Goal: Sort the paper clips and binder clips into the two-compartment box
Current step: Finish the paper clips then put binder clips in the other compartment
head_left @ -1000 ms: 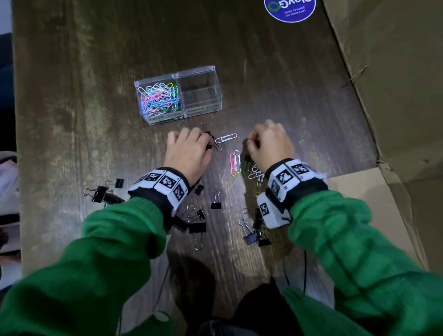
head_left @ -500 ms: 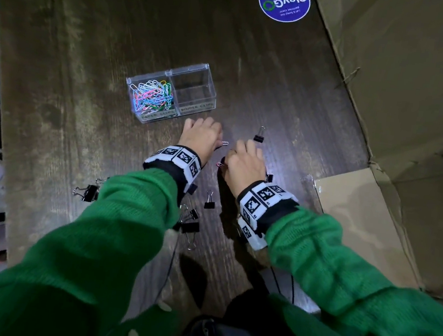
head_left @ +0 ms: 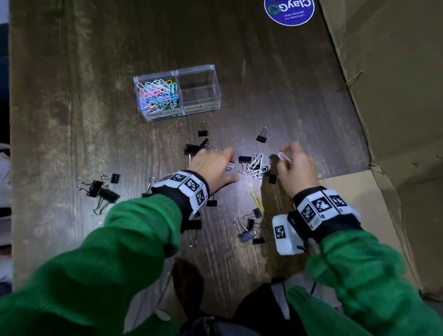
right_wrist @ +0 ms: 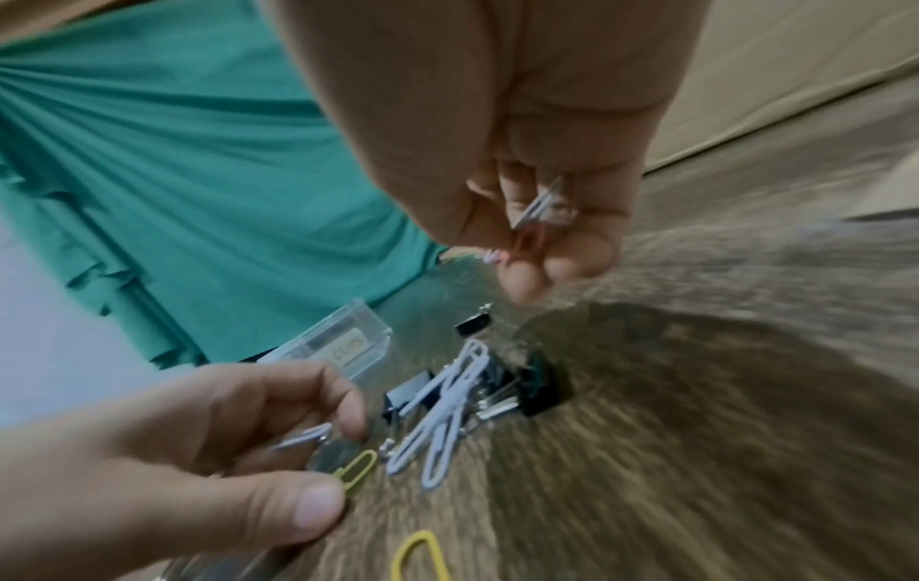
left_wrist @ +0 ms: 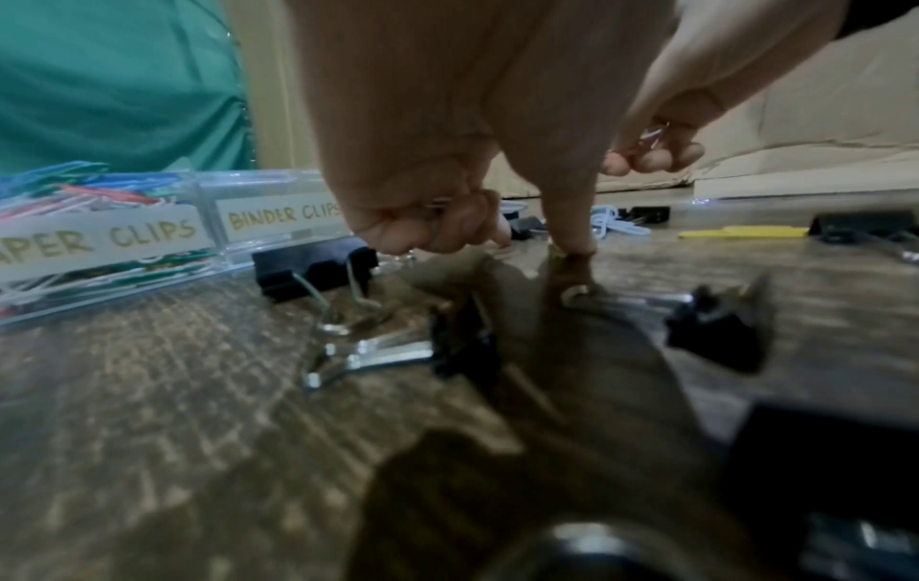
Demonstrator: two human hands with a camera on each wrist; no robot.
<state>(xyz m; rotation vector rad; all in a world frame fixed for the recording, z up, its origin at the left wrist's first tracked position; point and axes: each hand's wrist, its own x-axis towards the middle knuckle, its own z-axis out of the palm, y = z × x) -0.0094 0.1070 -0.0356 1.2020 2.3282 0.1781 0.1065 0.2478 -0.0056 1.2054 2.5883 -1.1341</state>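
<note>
Both arms in green sleeves [head_left: 127, 240] reached forward, tagged bands on both wrists. Left hand [head_left: 215, 167] was low over the counter [head_left: 84, 95], palm down, fingers [left_wrist: 477, 224] curled under, thumb out to the right, a couple of small clips [right_wrist: 308, 434] pinched in them. Right hand [head_left: 294, 168] was raised higher, fingers [right_wrist: 572, 255] bunched together and pinching paper clips [head_left: 284, 156].

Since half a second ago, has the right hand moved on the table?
Yes. The right hand has moved right, away from the two-compartment box, and now pinches paper clips.
</note>
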